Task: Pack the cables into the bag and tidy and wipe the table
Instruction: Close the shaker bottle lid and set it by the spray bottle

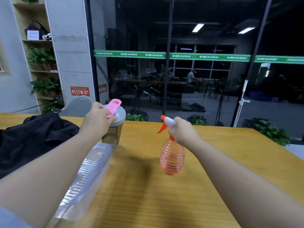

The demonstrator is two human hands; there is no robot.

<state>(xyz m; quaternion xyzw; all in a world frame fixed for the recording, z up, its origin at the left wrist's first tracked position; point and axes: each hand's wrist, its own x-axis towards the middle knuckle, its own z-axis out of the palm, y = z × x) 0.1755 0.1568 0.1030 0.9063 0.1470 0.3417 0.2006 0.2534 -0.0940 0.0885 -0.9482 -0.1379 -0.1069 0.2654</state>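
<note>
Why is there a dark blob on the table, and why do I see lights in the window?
Head view: the blob is a soft shadow on the table, probably from the arms; the window behind is dark and reflects ceiling lights; straight edges bend near the corners, lens distortion.

table yellow wood grain | bag black | spray bottle ribbed pink, orange trigger | jug lid grey
</note>
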